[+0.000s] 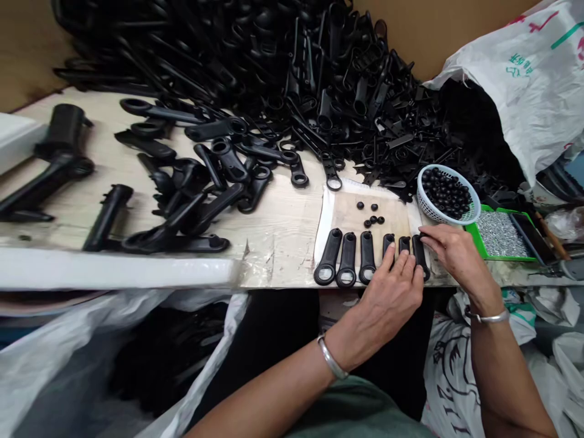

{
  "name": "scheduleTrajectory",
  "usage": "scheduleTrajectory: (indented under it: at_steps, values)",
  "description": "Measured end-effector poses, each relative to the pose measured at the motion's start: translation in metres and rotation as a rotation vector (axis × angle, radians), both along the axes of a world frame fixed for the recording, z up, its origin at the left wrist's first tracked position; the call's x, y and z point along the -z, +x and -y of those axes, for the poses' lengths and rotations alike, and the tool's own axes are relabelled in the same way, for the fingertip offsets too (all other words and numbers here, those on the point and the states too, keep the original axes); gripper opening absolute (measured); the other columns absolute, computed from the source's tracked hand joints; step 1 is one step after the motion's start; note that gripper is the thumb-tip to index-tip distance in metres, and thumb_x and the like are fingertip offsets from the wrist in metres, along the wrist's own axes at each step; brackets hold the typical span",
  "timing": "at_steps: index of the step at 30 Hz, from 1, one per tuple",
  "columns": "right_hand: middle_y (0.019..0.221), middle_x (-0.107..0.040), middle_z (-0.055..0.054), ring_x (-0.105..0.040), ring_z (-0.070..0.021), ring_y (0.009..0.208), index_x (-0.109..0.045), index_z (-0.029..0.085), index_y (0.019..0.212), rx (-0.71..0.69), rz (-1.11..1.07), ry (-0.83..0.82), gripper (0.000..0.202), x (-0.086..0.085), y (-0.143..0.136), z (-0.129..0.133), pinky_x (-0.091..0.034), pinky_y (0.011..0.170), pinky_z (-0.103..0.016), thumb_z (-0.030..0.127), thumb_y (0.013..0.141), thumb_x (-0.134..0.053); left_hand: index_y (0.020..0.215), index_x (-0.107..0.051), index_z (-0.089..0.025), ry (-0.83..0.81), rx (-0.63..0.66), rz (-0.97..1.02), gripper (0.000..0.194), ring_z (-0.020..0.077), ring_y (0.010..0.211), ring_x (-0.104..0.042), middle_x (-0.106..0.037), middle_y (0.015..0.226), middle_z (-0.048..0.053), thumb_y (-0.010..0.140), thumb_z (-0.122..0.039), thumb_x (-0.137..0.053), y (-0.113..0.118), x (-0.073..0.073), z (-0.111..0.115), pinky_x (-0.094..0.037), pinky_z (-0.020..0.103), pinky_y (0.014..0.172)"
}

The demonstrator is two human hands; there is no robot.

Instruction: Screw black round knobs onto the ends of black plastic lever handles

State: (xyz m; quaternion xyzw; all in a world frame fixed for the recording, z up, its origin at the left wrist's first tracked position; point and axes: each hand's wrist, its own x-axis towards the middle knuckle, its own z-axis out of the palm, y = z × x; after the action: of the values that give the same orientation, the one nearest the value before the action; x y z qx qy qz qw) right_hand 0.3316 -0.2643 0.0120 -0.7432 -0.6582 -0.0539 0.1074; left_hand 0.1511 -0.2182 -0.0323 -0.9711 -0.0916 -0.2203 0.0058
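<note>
Several black plastic arms [347,252], each with a ring at its lower end, lie side by side in a row near the table's front edge. My left hand [392,292] rests over the right part of this row, fingers stretched out and lying on the arms, hiding some of their rings. At the top of the rightmost arm [420,255], my right hand [456,258] has its thumb and fingertips pinched together; whatever is between them is hidden. Above the row sit several small round black caps [374,219] on a pale cloth [396,210].
A pale blue basket [423,204] of black caps stands beyond my right hand. Beside it is a green tray [479,243] of small metal pieces. Black plastic parts [255,67] are heaped across the back. Larger assembled pieces [112,213] and a white foam strip [114,269] lie left.
</note>
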Motion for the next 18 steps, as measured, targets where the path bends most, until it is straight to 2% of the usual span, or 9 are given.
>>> scheduleTrajectory:
  at_steps: [6,11,15,18]
  values:
    - [0.099,-0.076,-0.017,-0.074,-0.027,0.085,-0.071,0.009,0.111,0.003,0.081,0.009,0.029,0.012,0.002,0.0,-0.057,0.077,-0.036,0.02,0.095,-0.05,0.128,-0.056,-0.003,0.035,0.008,0.03,0.037,0.031,0.128,-0.057,-0.062,0.132,0.021,0.095,-0.017,-0.047,0.002,0.015,0.003,-0.031,0.051,0.118]
    - [0.101,-0.076,-0.012,-0.072,-0.0264,0.084,-0.071,0.017,0.111,0.042,0.21,-0.118,0.024,-0.008,-0.006,-0.003,-0.054,0.07,-0.034,0.022,0.093,-0.056,0.129,-0.054,-0.004,0.03,0.005,0.055,0.038,0.031,0.13,-0.055,-0.061,0.133,0.022,0.095,-0.019,-0.048,0.004,0.026,0.004,-0.03,0.052,0.118]
    - [0.107,-0.074,-0.011,-0.066,-0.0267,0.097,-0.069,0.02,0.113,-0.025,0.223,-0.051,0.024,-0.025,-0.026,-0.023,-0.051,0.074,-0.035,0.024,0.095,-0.053,0.126,-0.055,-0.003,0.017,-0.005,0.063,0.036,0.0295,0.128,-0.057,-0.062,0.131,0.022,0.095,-0.018,-0.047,0.005,0.019,0.005,-0.03,0.05,0.118]
    - [0.102,-0.074,-0.01,-0.065,-0.0255,0.096,-0.071,0.021,0.106,-0.094,0.138,-0.15,0.021,-0.025,-0.04,-0.052,-0.049,0.078,-0.034,0.025,0.094,-0.054,0.122,-0.058,-0.002,0.0,-0.039,0.058,0.033,0.0277,0.127,-0.058,-0.064,0.128,0.022,0.096,-0.016,-0.043,0.003,0.008,0.003,-0.032,0.045,0.117]
